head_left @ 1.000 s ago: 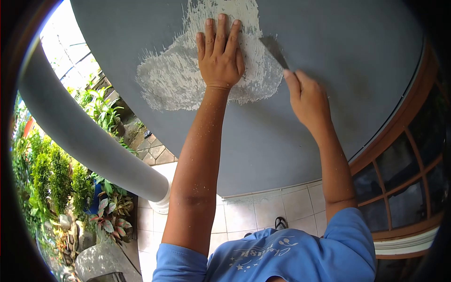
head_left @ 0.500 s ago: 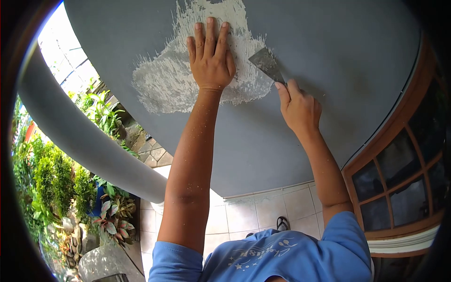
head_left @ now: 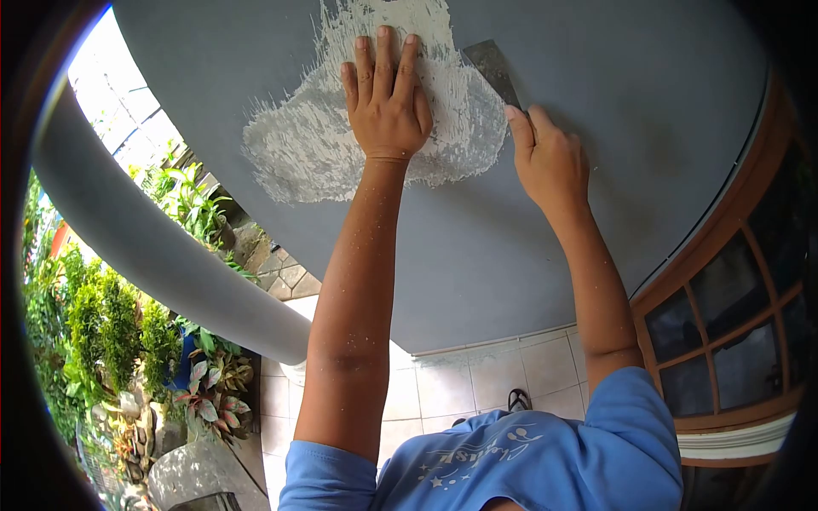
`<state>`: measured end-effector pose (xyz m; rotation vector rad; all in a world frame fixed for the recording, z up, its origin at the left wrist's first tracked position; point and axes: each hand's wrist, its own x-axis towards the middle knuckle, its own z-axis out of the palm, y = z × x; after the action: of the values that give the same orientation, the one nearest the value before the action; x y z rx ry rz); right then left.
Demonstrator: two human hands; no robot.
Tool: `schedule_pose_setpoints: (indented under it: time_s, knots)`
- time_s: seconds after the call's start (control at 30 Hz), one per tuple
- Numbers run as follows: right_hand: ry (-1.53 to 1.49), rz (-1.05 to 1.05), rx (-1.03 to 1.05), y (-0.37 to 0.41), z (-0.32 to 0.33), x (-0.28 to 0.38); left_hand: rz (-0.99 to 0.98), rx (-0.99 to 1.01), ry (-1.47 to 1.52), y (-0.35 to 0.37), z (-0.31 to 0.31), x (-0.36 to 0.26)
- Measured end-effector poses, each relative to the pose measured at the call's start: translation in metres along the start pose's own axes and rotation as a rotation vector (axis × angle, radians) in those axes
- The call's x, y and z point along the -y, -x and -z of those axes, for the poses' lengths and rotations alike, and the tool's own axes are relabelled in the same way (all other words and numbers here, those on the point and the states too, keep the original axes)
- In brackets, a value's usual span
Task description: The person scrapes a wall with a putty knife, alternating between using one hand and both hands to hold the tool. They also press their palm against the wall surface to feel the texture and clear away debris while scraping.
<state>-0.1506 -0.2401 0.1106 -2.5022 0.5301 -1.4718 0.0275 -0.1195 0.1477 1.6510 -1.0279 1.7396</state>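
Observation:
My left hand (head_left: 388, 106) lies flat on the wall with its fingers spread, over a pale, rough patch of exposed plaster (head_left: 298, 145). Around that patch the wall's surface is smooth grey paint (head_left: 477, 264). In my right hand (head_left: 550, 162) is a putty knife (head_left: 496, 72); its handle is hidden inside my closed fingers. The wide blade points up and to the left, close to the upper right border of the patch. Whether the blade edge presses on the wall cannot be made out. Light specks dot my left forearm.
A rounded grey column (head_left: 170, 247) stands at the left, with garden plants (head_left: 119, 315) beyond it. At the right is a wooden-framed window (head_left: 724, 341). Light floor tiles (head_left: 443, 387) lie below, with a sandalled foot (head_left: 518, 399) on them.
My right hand has moved up along the wall with the putty knife, from the patch's right side to its upper right border. My left hand stays in place on the patch.

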Motion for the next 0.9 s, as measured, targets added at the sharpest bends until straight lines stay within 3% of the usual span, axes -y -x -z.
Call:
schedule_pose_setpoints:
  time_s: [0.13,0.23,0.33,0.43,0.47,0.57,0.9]
  knots:
    - [0.0,-0.041,0.144,0.033,-0.008,-0.004,0.008,-0.015,0.0,-0.001,-0.001,-0.002]
    - [0.01,-0.034,0.03,0.013,-0.006,-0.002,-0.008,-0.004,-0.012,-0.002,0.001,0.001]
    - [-0.104,-0.073,0.054,-0.005,0.005,0.006,-0.003,-0.006,-0.006,-0.001,0.001,-0.001]
    - [-0.037,0.007,0.072,0.032,-0.011,-0.004,0.006,-0.016,-0.004,-0.001,-0.002,-0.001]
    - [-0.072,-0.069,0.173,0.036,-0.01,-0.006,0.005,-0.019,-0.01,-0.002,-0.003,-0.001]
    - [0.012,0.011,0.011,0.011,-0.006,-0.006,0.002,0.005,-0.011,0.002,0.002,0.0]
    - [0.039,0.007,0.13,0.003,0.005,0.003,-0.008,0.002,-0.014,0.001,0.0,0.0]
